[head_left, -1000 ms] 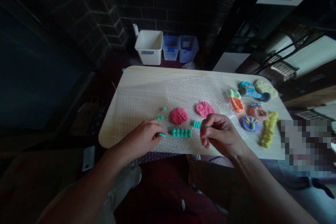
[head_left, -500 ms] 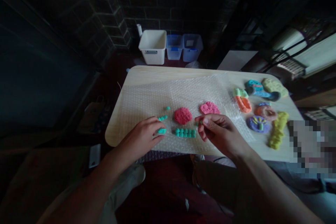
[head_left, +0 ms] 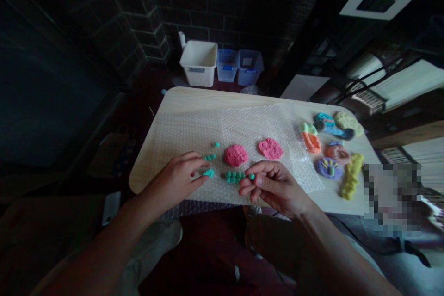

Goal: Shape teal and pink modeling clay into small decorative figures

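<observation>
My right hand (head_left: 272, 187) pinches a small green clay ball (head_left: 251, 176) between thumb and index finger, at the right end of a double row of green clay balls (head_left: 233, 176). On the left, my left hand (head_left: 185, 173) is low over the bubble wrap, thumb and fingers apart around a green clay lump (head_left: 208, 173). A short row of green balls (head_left: 210, 157) lies by its fingertips, partly hidden. One single green ball (head_left: 217, 144) sits farther back. Beyond the double row rest a round red-pink clay piece (head_left: 236, 155) and a flatter pink clay piece (head_left: 270, 148).
Bubble wrap (head_left: 187, 125) covers much of the wooden table (head_left: 274, 101). Finished-looking clay shapes stand at the right, among them a yellow piece (head_left: 353, 176), a purple disc (head_left: 329, 168) and an orange-and-green piece (head_left: 311, 138). A white bin (head_left: 199, 62) stands behind the table.
My right hand, with the small green ball, has moved left and nearer me to the end of the double row. My left hand stays around the lump. The view has shifted slightly.
</observation>
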Demonstrator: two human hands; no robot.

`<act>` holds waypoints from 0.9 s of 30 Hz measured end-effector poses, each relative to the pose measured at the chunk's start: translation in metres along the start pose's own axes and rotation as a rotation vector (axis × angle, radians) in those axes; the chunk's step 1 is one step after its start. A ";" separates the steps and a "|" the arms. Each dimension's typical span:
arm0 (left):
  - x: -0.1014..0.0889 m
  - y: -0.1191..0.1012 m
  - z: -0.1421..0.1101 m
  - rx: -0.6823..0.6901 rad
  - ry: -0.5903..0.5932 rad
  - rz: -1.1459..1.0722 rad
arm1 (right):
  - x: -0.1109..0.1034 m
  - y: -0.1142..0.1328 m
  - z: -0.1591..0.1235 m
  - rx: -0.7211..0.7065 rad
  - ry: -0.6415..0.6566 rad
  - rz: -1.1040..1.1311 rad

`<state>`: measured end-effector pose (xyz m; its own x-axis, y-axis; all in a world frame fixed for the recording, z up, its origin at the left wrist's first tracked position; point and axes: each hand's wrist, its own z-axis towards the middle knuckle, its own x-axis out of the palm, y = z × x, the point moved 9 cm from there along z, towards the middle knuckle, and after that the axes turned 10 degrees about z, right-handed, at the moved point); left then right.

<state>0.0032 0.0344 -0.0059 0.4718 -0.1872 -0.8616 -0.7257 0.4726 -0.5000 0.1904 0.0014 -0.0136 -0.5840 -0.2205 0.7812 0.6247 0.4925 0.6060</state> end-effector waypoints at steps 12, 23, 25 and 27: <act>-0.030 0.030 0.005 -0.114 -0.144 0.057 | -0.026 0.044 -0.004 -0.193 -0.184 -0.154; -0.021 0.016 0.016 -0.095 -0.129 0.063 | -0.074 0.111 -0.029 -0.435 -0.429 -0.337; -0.019 0.015 0.019 -0.090 -0.126 0.070 | -0.075 0.110 -0.030 -0.421 -0.453 -0.347; -0.016 0.014 0.020 -0.084 -0.115 0.068 | -0.078 0.108 -0.030 -0.402 -0.468 -0.353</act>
<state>-0.0043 0.0611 0.0029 0.4705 -0.0550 -0.8807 -0.7951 0.4064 -0.4502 0.3192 0.0467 -0.0042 -0.8917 0.1201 0.4363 0.4475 0.0898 0.8898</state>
